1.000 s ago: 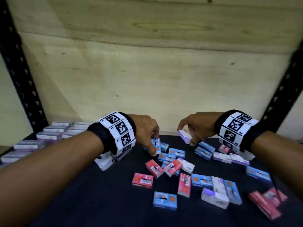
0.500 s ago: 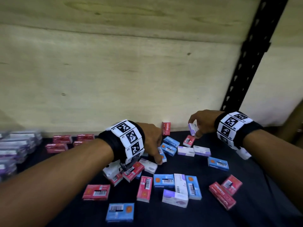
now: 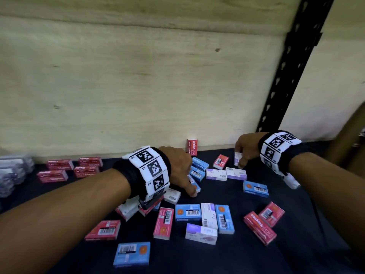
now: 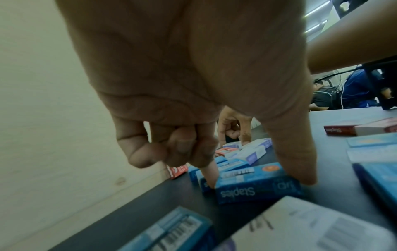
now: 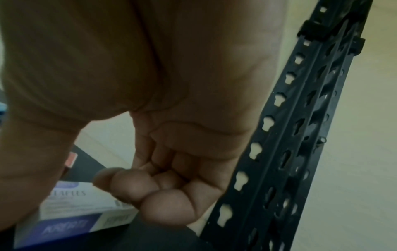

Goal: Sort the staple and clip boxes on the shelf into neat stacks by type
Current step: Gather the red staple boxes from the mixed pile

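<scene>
Small red, blue and purple-white staple boxes lie scattered on the dark shelf (image 3: 296, 224). My left hand (image 3: 190, 186) reaches down into the pile. Its thumb and index finger pinch a blue staples box (image 4: 255, 181) by its two ends, and the other fingers (image 4: 178, 149) are curled. The blue staples box (image 3: 194, 184) still rests on the shelf. Near the back right, my right hand (image 3: 240, 161) holds a purple-white box (image 3: 238, 157) tilted just above the surface. In the right wrist view, this purple-white box (image 5: 75, 203) sits between thumb and curled fingers (image 5: 150, 195).
Red boxes (image 3: 69, 169) stand in low stacks at the back left, with purple-white stacks (image 3: 13, 171) further left. One red box (image 3: 192, 147) stands upright against the plywood back wall (image 3: 138, 86). A black perforated post (image 3: 292, 76) rises at the right.
The view has swung to the right. My right hand has carried the purple-white box right and a little down. My left hand stays on the blue box.
</scene>
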Available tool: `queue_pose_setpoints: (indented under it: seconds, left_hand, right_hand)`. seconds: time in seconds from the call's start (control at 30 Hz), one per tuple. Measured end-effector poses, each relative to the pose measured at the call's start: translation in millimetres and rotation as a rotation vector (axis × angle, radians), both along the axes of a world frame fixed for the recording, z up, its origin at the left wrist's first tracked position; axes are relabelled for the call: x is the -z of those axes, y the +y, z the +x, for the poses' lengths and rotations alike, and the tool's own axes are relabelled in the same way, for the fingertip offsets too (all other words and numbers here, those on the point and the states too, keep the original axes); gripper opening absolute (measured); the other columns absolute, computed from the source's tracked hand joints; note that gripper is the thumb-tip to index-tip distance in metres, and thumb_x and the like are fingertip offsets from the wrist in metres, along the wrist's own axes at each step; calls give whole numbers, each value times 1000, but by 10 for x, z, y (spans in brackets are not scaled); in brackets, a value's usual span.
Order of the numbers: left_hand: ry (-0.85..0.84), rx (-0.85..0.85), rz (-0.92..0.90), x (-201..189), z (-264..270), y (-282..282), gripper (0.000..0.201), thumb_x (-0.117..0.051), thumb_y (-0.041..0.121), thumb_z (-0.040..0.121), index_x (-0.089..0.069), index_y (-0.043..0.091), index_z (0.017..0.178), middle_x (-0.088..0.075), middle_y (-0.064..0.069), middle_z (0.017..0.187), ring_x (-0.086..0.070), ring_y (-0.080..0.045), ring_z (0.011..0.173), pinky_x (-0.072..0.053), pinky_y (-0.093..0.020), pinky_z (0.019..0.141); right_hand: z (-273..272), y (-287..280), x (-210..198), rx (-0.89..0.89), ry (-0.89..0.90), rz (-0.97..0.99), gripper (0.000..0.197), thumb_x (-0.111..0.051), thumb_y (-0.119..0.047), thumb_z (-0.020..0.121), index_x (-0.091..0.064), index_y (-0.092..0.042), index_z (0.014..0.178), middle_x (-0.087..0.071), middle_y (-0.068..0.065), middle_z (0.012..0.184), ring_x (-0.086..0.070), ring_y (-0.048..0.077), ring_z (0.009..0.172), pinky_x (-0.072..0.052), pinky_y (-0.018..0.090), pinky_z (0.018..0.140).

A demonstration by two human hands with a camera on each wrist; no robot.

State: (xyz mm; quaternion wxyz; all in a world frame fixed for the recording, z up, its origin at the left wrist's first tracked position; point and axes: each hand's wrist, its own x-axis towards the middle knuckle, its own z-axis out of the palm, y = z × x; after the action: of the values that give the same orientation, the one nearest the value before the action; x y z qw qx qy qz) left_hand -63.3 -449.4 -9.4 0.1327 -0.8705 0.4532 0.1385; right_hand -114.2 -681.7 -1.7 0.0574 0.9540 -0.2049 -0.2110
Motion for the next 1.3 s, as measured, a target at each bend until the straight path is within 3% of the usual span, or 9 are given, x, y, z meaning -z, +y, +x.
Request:
queue_pose_setpoints:
  seconds: [0.17,0.3,0.37,0.47,0.63,0.87,1.03,1.17,1.3]
  left_hand:
    - [87,-50,-43,-102,53,43,75,-53,83,68,-66,17,100,-68,-1,97,-64,-20,91,-49,-33,78]
    - [-103,2,-284,-245,211,27,34,-54,56,88,-61,29,107,-58,9,84,-60,-19,89,-41,-29,67]
    - [-202,82,-326,-274,306,-41,29,-55,40,92,-55,35,120,-56,6,100,-57,-20,97,-37,-29,69]
    - [-317,233,-327,-262,473,-151,41,-57,29,91,-49,36,131,-47,1,122,-49,-21,112,-42,-33,76]
    - [-607,520,-324,-161,639,-289,44,-62,15,82,-61,34,122,-28,-8,152,-29,-31,132,-28,-42,101]
    - [-727,634,-353,-53,766,-372,29,-78,19,69,-75,37,92,-36,-9,151,-27,-31,122,-21,-46,94]
    - [-738,646,-375,-1,811,-404,25,-83,25,64,-74,38,83,-42,-7,147,-30,-31,120,-23,-44,92]
    - [-724,647,-395,-21,803,-385,18,-84,25,61,-75,29,75,-48,-9,142,-34,-31,116,-24,-45,89]
    - [-724,565,-368,-96,788,-271,25,-84,42,58,-72,27,74,-53,-5,129,-36,-29,111,-25,-43,86]
  right_hand:
    - [-16,10,-41,-44,-41,38,59,-78,-46,76,-61,-21,127,-63,-4,119,-58,18,111,-48,30,93]
    - [3,5,-111,-184,-153,154,40,-73,-36,85,-62,-27,123,-56,-9,74,-52,4,69,-40,19,64]
    - [16,17,-125,-234,-154,186,38,-73,-32,85,-63,-30,122,-62,-2,84,-56,9,72,-43,22,68]
    - [27,32,-109,-293,-135,196,39,-75,-28,83,-64,-34,120,-60,-1,111,-59,16,99,-44,26,82]
    - [58,17,-53,-305,-126,244,41,-79,-25,78,-66,-39,114,-56,-12,127,-58,11,106,-46,32,97]
    - [122,13,19,-330,-95,235,43,-77,-25,80,-66,-39,119,-63,-15,110,-49,-8,72,-37,14,67]
    - [136,19,29,-329,-96,227,40,-78,-26,79,-67,-41,115,-59,-22,93,-51,-5,76,-38,14,67]
    - [127,28,31,-324,-112,228,38,-79,-27,78,-68,-36,113,-64,-17,97,-56,4,88,-43,19,73]
    - [122,28,8,-308,-154,238,37,-81,-30,77,-70,-30,112,-69,-12,99,-62,6,90,-46,17,73]
